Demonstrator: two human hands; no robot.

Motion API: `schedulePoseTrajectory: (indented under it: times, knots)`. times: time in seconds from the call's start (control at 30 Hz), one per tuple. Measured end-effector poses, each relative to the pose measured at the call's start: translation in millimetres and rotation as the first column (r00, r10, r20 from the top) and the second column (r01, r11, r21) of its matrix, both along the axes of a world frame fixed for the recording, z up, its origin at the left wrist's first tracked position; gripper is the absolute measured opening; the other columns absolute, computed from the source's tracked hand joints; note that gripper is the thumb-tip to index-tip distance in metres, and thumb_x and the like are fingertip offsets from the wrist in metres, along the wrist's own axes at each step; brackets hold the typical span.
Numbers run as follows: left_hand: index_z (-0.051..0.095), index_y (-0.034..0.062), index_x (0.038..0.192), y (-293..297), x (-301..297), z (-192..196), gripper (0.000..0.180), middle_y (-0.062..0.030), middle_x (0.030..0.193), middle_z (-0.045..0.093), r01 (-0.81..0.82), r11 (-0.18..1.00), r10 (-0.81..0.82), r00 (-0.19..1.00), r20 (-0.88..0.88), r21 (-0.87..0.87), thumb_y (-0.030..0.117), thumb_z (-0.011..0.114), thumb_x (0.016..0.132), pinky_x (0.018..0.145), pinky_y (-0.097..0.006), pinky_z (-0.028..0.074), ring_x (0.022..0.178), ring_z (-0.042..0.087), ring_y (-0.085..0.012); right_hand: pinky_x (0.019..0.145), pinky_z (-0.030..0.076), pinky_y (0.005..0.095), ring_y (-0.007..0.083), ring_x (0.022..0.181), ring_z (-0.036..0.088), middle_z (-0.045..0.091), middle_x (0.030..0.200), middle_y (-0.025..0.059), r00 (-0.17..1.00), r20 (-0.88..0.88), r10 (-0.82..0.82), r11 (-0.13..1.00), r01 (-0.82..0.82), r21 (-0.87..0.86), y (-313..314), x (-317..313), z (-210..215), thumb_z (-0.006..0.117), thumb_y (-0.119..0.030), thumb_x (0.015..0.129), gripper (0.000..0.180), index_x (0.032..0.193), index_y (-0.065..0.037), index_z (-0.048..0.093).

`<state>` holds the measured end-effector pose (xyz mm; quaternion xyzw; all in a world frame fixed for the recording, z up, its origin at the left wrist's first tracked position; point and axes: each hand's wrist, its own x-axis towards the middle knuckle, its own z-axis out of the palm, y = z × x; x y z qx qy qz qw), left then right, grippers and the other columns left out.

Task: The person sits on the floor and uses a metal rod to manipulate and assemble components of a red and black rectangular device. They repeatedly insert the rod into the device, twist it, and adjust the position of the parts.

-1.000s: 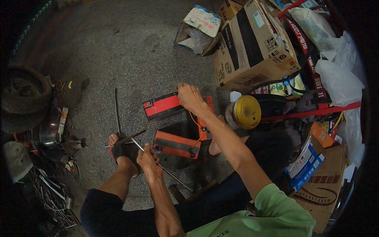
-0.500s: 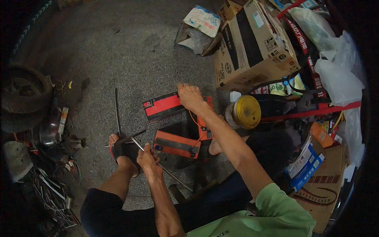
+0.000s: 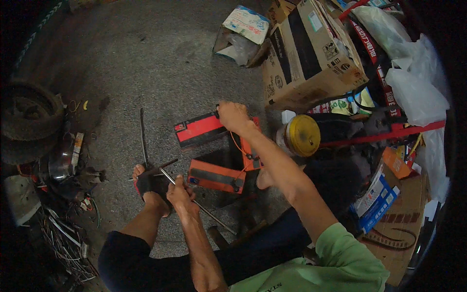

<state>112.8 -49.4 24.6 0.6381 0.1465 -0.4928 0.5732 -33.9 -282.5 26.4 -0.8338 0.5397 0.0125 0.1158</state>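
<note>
My left hand (image 3: pixel 181 194) is closed around a long thin metal rod (image 3: pixel 214 217), which slants from beside my foot down toward the right. My right hand (image 3: pixel 234 117) is closed at the right end of a red-and-black battery (image 3: pixel 198 130); whatever its fingers grip is hidden beneath them. An orange-and-black battery (image 3: pixel 216 175) lies closer to me. A third, orange battery (image 3: pixel 252 156) sits crosswise at their right, partly covered by my right forearm. An orange wire (image 3: pixel 235 140) runs from under my right hand toward the third battery, and wiring reaches the near one.
Another thin rod (image 3: pixel 143 136) and a dark bar (image 3: pixel 169 164) lie by my sandalled foot (image 3: pixel 150 183). A yellow-lidded tub (image 3: pixel 304 136) stands right of the batteries, below a large carton (image 3: pixel 311 58). Tyres (image 3: pixel 31 117) and scrap metal (image 3: pixel 61 233) line the left side.
The view has shifted slightly. My right hand's fingers look more curled at the battery's end, while my left hand keeps its hold on the rod.
</note>
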Motion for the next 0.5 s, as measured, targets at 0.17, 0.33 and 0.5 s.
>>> schedulePoseTrajectory:
  times: [0.17, 0.33, 0.5]
  knots:
    - [0.054, 0.0066, 0.09, 2, 2, -3, 0.016, 0.0, 0.067, 0.049, -0.039, 0.998, 0.039, 0.999, 0.008, -0.051, 0.015, 0.067, 0.091, 0.039, -0.025, 0.028, 0.048, 0.041, -0.0081, 0.074, 0.051, 0.0528, 0.0446, 0.083, 0.066, 0.066, 0.083, 0.027, 0.991, 0.079, -0.104, 0.989, 0.095, 0.111, 14, -29, 50, 0.056, -0.019, 0.091, 0.023, 0.089, 0.003, 0.063]
    - [0.055, 0.0049, 0.095, 5, 8, -3, 0.017, -0.0007, 0.068, 0.049, -0.024, 0.998, 0.024, 1.0, -0.001, -0.06, 0.015, 0.068, 0.091, 0.04, -0.026, 0.027, 0.05, 0.042, -0.0088, 0.076, 0.052, 0.0514, 0.0425, 0.087, 0.067, 0.069, 0.089, 0.0239, 0.973, 0.041, -0.229, 0.965, 0.221, 0.142, 64, -84, 50, 0.06, -0.026, 0.09, 0.026, 0.091, -0.002, 0.068]
    - [0.057, 0.0059, 0.098, 2, 0, 15, 0.012, 0.0003, 0.07, 0.05, 0.028, 0.997, -0.026, 0.999, 0.018, -0.07, 0.013, 0.065, 0.092, 0.042, -0.026, 0.027, 0.05, 0.042, -0.0086, 0.081, 0.051, 0.0484, 0.0415, 0.09, 0.067, 0.069, 0.09, 0.0224, 0.958, 0.112, -0.265, 0.936, 0.227, 0.269, 130, -94, 60, 0.062, -0.029, 0.09, 0.029, 0.095, -0.001, 0.068]
